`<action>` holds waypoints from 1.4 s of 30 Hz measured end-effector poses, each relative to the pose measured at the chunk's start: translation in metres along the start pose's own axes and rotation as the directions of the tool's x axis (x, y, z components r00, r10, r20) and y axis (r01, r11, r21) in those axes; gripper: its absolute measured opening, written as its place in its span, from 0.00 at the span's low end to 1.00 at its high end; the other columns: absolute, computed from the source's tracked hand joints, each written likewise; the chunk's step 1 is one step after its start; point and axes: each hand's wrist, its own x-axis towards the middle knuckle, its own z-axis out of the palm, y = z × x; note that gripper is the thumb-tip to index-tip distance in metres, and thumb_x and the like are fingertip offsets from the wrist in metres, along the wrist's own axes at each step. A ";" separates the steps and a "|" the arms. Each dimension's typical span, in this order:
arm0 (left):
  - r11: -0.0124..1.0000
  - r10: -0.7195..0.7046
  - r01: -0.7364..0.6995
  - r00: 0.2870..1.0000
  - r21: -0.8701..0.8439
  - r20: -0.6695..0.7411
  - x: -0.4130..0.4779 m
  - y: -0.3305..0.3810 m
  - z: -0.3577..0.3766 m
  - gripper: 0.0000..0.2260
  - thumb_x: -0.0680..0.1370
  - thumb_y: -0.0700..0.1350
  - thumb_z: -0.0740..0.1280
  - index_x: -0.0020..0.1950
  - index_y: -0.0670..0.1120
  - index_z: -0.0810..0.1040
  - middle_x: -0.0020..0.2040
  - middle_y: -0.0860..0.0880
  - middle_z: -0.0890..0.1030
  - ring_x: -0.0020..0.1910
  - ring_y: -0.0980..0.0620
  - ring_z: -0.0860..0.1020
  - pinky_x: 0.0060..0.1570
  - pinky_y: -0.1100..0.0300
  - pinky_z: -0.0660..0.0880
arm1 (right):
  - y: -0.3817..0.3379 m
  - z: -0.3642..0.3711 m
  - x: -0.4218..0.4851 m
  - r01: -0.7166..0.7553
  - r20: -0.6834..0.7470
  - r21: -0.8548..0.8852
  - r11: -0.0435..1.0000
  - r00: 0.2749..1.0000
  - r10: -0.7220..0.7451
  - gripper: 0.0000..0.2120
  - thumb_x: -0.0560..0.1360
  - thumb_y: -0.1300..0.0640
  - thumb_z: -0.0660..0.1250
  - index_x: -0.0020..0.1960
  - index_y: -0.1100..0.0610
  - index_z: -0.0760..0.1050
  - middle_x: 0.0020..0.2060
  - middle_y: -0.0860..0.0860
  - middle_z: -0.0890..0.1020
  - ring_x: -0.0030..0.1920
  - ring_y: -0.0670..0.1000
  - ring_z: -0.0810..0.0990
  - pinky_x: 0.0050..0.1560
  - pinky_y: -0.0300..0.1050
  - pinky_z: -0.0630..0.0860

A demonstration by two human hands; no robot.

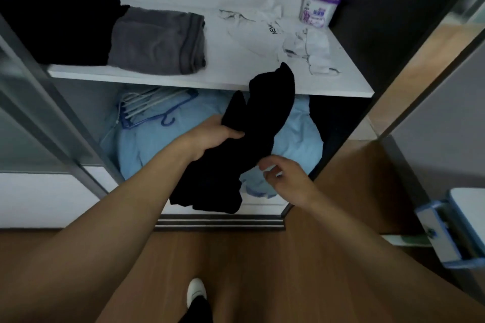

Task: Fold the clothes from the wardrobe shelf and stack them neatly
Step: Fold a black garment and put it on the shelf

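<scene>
My left hand (217,136) grips a black garment (262,118) that hangs crumpled in front of the white wardrobe shelf (225,81); its upper end rises over the shelf's front edge. Just right of the garment's lower part, my right hand (283,176) is open with curled fingers and holds nothing. On the shelf lie a folded black garment (63,21) at the left, a folded grey garment (160,39) beside it, and a crumpled white garment (283,34) at the right.
A purple-lidded white tub (317,8) stands at the shelf's back right. Below the shelf lie light blue bedding (162,149) and several hangers (154,107). A dark sliding door (393,21) stands at the right, an open blue-edged drawer (446,231) at far right, wood floor below.
</scene>
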 end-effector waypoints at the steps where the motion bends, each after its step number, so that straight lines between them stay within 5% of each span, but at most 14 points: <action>1: 0.999 0.004 -0.004 1.000 0.053 0.010 -0.008 -0.003 0.008 0.15 0.74 0.47 0.75 0.61 0.50 0.81 0.52 0.53 0.85 0.49 0.55 0.83 0.51 0.66 0.77 | 0.004 -0.006 -0.008 0.002 -0.086 0.023 1.000 0.996 0.000 0.11 0.79 0.68 0.63 0.58 0.58 0.79 0.51 0.50 0.81 0.45 0.43 0.77 0.50 0.29 0.72; 3: 0.985 -0.007 0.004 1.000 0.175 0.016 -0.025 -0.009 0.024 0.09 0.74 0.47 0.75 0.53 0.51 0.84 0.47 0.53 0.86 0.46 0.56 0.84 0.45 0.69 0.76 | 0.010 -0.017 -0.018 0.021 -0.233 0.064 0.998 0.972 -0.005 0.12 0.78 0.66 0.65 0.59 0.55 0.77 0.52 0.48 0.80 0.48 0.45 0.78 0.52 0.36 0.74; 6: 0.969 -0.034 0.025 0.999 0.247 0.031 -0.053 -0.017 0.045 0.02 0.75 0.46 0.74 0.46 0.50 0.86 0.44 0.52 0.87 0.46 0.52 0.84 0.48 0.65 0.77 | 0.014 -0.022 -0.031 0.120 -0.282 0.112 0.986 0.956 -0.084 0.22 0.77 0.63 0.68 0.70 0.54 0.69 0.64 0.49 0.74 0.59 0.46 0.74 0.57 0.28 0.69; 9: 0.954 -0.056 0.030 0.996 0.298 0.076 -0.081 -0.021 0.060 0.03 0.76 0.45 0.74 0.42 0.52 0.86 0.41 0.54 0.86 0.45 0.54 0.84 0.44 0.68 0.76 | 0.008 -0.018 -0.046 0.114 -0.151 0.241 0.964 0.985 -0.078 0.30 0.78 0.58 0.69 0.76 0.48 0.60 0.69 0.46 0.69 0.65 0.43 0.70 0.59 0.25 0.67; 12: 0.957 -0.017 -0.009 0.996 0.292 0.086 -0.103 -0.016 0.069 0.03 0.76 0.43 0.73 0.48 0.48 0.86 0.46 0.50 0.87 0.47 0.53 0.84 0.50 0.64 0.77 | 0.001 -0.016 -0.061 0.048 0.078 0.428 0.903 0.993 -0.090 0.27 0.80 0.50 0.66 0.76 0.46 0.61 0.62 0.50 0.79 0.63 0.45 0.77 0.57 0.30 0.74; 15: 0.974 0.045 -0.053 0.998 0.222 0.041 -0.117 -0.008 0.073 0.08 0.76 0.42 0.72 0.41 0.54 0.87 0.42 0.54 0.87 0.44 0.57 0.84 0.43 0.69 0.77 | 0.004 -0.012 -0.075 0.036 0.166 0.466 0.884 0.978 -0.127 0.18 0.78 0.48 0.67 0.67 0.46 0.74 0.57 0.45 0.83 0.58 0.42 0.81 0.59 0.41 0.78; 17: 0.974 0.060 -0.054 0.998 0.220 -0.020 -0.127 -0.007 0.075 0.09 0.76 0.43 0.71 0.40 0.55 0.86 0.42 0.54 0.87 0.43 0.57 0.84 0.41 0.70 0.76 | 0.001 -0.009 -0.084 0.082 0.182 0.353 0.932 0.971 -0.154 0.06 0.79 0.50 0.68 0.51 0.38 0.79 0.45 0.36 0.84 0.49 0.36 0.82 0.48 0.33 0.76; 19: 0.973 0.082 -0.061 0.993 0.221 -0.088 -0.133 -0.010 0.072 0.07 0.75 0.45 0.72 0.41 0.56 0.86 0.42 0.55 0.87 0.44 0.58 0.84 0.40 0.69 0.76 | 0.000 -0.005 -0.090 0.110 0.130 0.332 0.937 0.978 -0.162 0.10 0.80 0.50 0.67 0.40 0.43 0.80 0.37 0.40 0.84 0.40 0.41 0.83 0.40 0.32 0.74; 22: 0.984 0.040 -0.006 0.981 0.175 -0.192 -0.147 -0.013 0.058 0.01 0.73 0.52 0.76 0.41 0.57 0.86 0.43 0.55 0.87 0.43 0.57 0.85 0.38 0.70 0.77 | -0.011 -0.010 -0.093 0.073 0.063 0.394 0.916 0.992 -0.106 0.15 0.79 0.49 0.67 0.45 0.62 0.80 0.41 0.56 0.85 0.41 0.51 0.84 0.41 0.43 0.80; 28: 0.990 0.072 -0.025 0.936 0.138 -0.345 -0.169 -0.025 0.032 0.11 0.77 0.52 0.72 0.49 0.44 0.85 0.46 0.52 0.87 0.46 0.55 0.85 0.44 0.68 0.78 | -0.045 -0.014 -0.089 0.084 0.026 0.337 0.938 0.995 -0.099 0.19 0.76 0.47 0.71 0.27 0.49 0.75 0.25 0.45 0.78 0.28 0.41 0.78 0.28 0.33 0.71; 32: 0.989 0.146 -0.150 0.913 0.021 -0.382 -0.176 -0.017 0.028 0.08 0.79 0.50 0.70 0.48 0.46 0.85 0.46 0.50 0.87 0.47 0.51 0.85 0.48 0.62 0.81 | -0.060 -0.004 -0.092 0.072 0.134 0.277 0.958 0.985 -0.112 0.06 0.73 0.44 0.72 0.47 0.44 0.81 0.40 0.39 0.84 0.41 0.37 0.83 0.37 0.28 0.75; 35: 0.973 0.185 -0.221 0.918 -0.067 -0.352 -0.182 -0.011 0.021 0.08 0.78 0.51 0.71 0.49 0.46 0.84 0.47 0.47 0.87 0.48 0.48 0.85 0.46 0.59 0.82 | -0.068 0.006 -0.094 0.026 0.272 0.236 0.971 0.958 -0.092 0.15 0.74 0.46 0.73 0.59 0.43 0.77 0.47 0.36 0.81 0.46 0.34 0.80 0.45 0.29 0.73; 39: 0.961 0.230 -0.268 0.916 -0.074 -0.327 -0.194 -0.018 0.001 0.10 0.76 0.54 0.72 0.52 0.49 0.83 0.51 0.49 0.86 0.51 0.49 0.85 0.49 0.59 0.81 | -0.091 0.002 -0.095 -0.030 0.209 0.393 0.919 0.976 -0.057 0.04 0.76 0.49 0.72 0.51 0.45 0.81 0.42 0.42 0.86 0.45 0.40 0.84 0.44 0.33 0.78; 42: 0.960 0.207 -0.244 0.949 -0.138 -0.239 -0.205 -0.037 -0.015 0.21 0.70 0.57 0.75 0.59 0.50 0.79 0.56 0.51 0.85 0.57 0.52 0.83 0.56 0.59 0.79 | -0.121 0.005 -0.095 0.014 0.126 0.485 0.874 0.988 -0.085 0.04 0.75 0.51 0.73 0.42 0.49 0.84 0.40 0.48 0.87 0.42 0.46 0.86 0.43 0.39 0.82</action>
